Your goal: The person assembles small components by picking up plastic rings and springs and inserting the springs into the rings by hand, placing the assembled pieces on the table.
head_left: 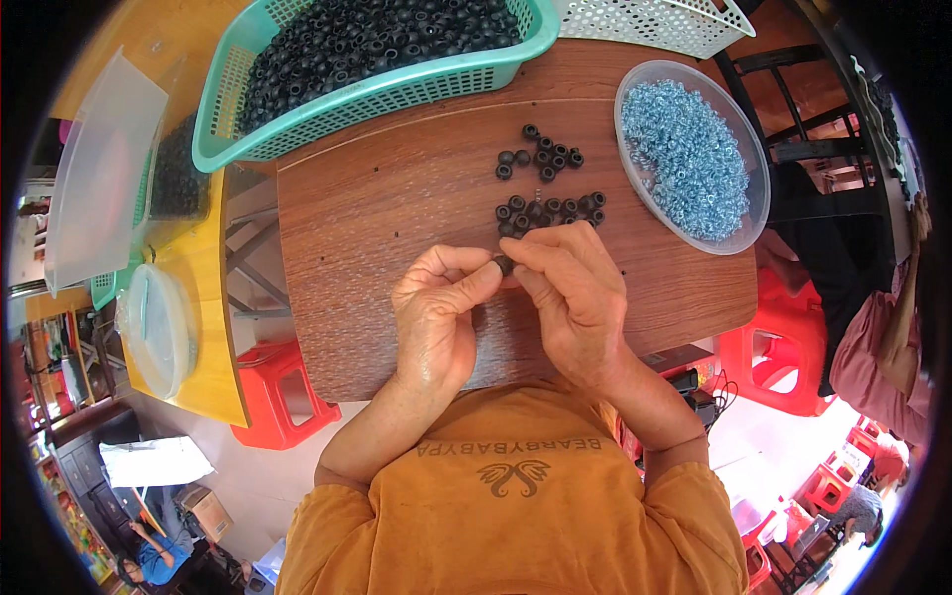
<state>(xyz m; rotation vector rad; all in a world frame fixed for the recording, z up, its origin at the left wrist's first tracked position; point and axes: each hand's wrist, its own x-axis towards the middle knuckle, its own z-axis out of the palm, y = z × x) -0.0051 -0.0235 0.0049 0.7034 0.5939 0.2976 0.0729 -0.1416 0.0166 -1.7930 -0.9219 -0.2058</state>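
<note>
Above the near part of the table, a small black hollow round piece [503, 266] is between my two hands. My left hand [436, 307] pinches it between thumb and index finger. From the other side my right hand [575, 293] closes its thumb and fingertips on the same piece; whether something smaller is in them is hidden. Just beyond my fingers lies a loose cluster of similar black pieces [551, 210], with a second small cluster [543, 157] farther off.
A teal basket [377, 96] heaped with black pieces stands at the far edge, beside a white perforated basket [659, 22]. At the right is a clear round tub [762, 188] of small light-blue pieces. Red stools [778, 342] flank the brown table [377, 208].
</note>
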